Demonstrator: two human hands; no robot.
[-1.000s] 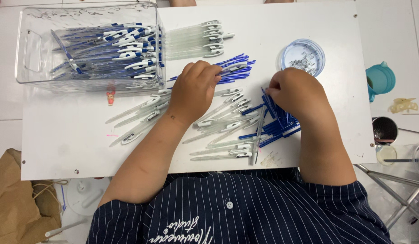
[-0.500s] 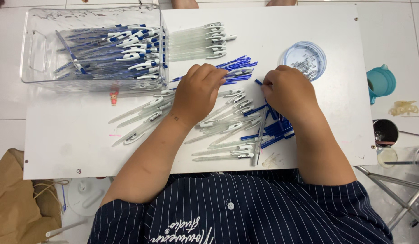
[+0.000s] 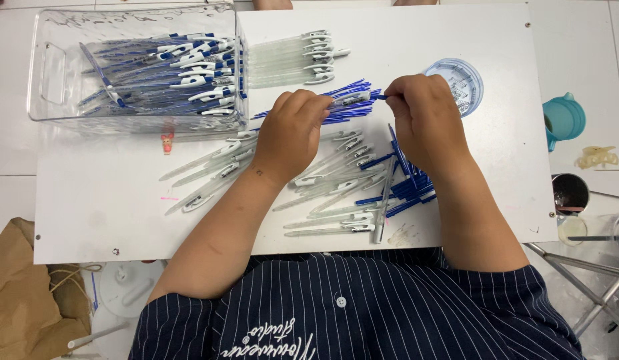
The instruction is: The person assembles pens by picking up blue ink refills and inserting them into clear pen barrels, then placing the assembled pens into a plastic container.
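- Clear pen barrel (image 3: pixel 349 100) lies crosswise between both hands, long axis left-right.
- Left hand (image 3: pixel 293 133) grips barrel; right hand (image 3: pixel 426 113) pinches blue refill (image 3: pixel 379 97) at its end.

One head-worn view looks straight down, fairly close, over the white table (image 3: pixel 96 213); no second view.

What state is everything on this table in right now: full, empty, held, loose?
Clear bin: upright, partly filled with blue-and-white pens.
Pen barrel: held level between both hands.
Left hand: closed on the barrel.
Right hand: pinching a blue part at the barrel's end.
Loose barrels: scattered flat on the table.
Blue refills: loose pile.
Round dish: holds small parts.
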